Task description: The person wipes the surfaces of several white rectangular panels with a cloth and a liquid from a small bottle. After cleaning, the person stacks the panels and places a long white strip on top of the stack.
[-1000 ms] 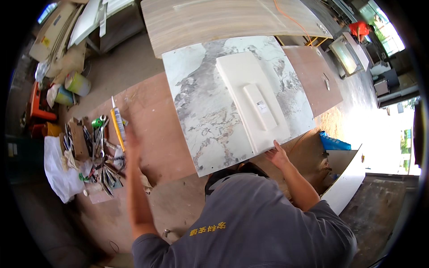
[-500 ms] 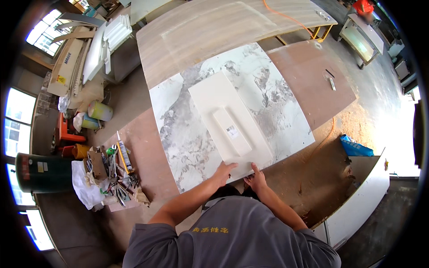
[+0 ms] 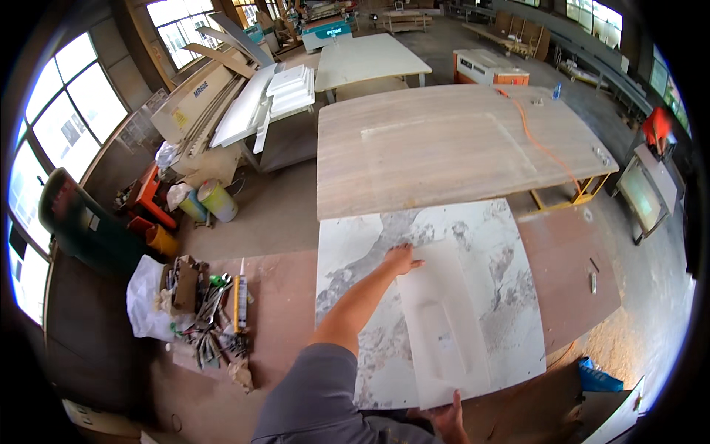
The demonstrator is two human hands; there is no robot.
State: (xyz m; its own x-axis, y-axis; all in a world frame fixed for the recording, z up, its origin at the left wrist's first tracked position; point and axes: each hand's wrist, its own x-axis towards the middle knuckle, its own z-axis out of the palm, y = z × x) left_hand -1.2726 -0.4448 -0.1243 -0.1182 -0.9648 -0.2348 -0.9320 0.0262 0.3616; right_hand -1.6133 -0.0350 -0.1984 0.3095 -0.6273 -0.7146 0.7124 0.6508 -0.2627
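A long off-white panel (image 3: 473,355) lies lengthwise on a white-and-grey marble-patterned sheet (image 3: 503,296). A smaller narrow block with a label (image 3: 444,342) sits on the panel's nearer half, blurred. My left hand (image 3: 400,260) reaches out to the panel's far left corner, its fingers at the edge and its thumb pointing across the top. At the near end, my right hand (image 3: 448,420) grips the panel's edge with the thumb up; its other fingers are partly hidden below.
Left of the sheet lie mixed hand tools (image 3: 214,333) and a sealant tube (image 3: 240,303) beside a white plastic bag (image 3: 148,300). A large wood-grain table (image 3: 444,163) with an orange hose (image 3: 525,118) stands beyond. A person in red (image 3: 657,129) is at far right.
My left hand has gone from the panel's near end to its far left corner. My right hand remains at the near end. The view has tilted up, showing more of the workshop.
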